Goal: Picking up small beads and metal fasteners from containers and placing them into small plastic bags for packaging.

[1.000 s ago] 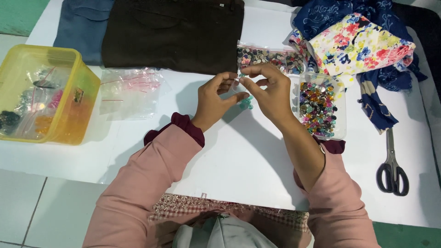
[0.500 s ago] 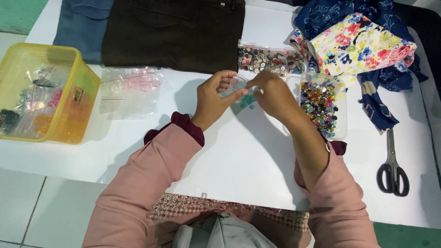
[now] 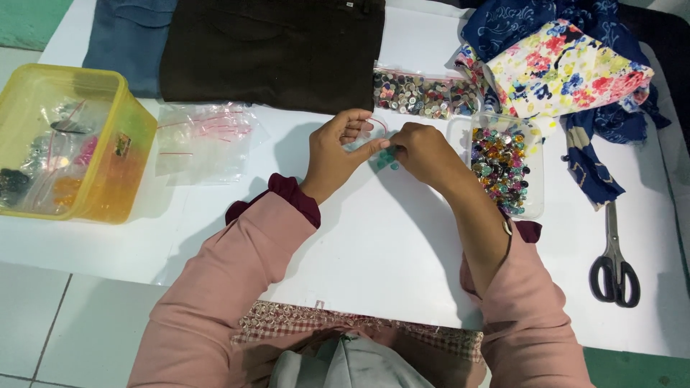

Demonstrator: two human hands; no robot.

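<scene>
My left hand (image 3: 341,149) and my right hand (image 3: 424,151) meet over the middle of the white table (image 3: 374,244). Together they pinch a small clear zip bag (image 3: 381,154) with a few teal buttons in it. The left fingers hold the bag's upper edge. Beside my right hand stands a clear tub of mixed coloured buttons (image 3: 499,167). A long clear bag of greyish buttons (image 3: 424,95) lies just beyond both hands.
A yellow plastic box (image 3: 72,140) with small packets sits at the left. Empty clear zip bags (image 3: 205,136) lie beside it. Dark folded trousers (image 3: 273,50), blue jeans (image 3: 126,39) and floral cloth (image 3: 564,68) line the far edge. Scissors (image 3: 614,251) lie at the right.
Both hands have come closer together and a little nearer to me, with the small bag of teal buttons now pinched between them.
</scene>
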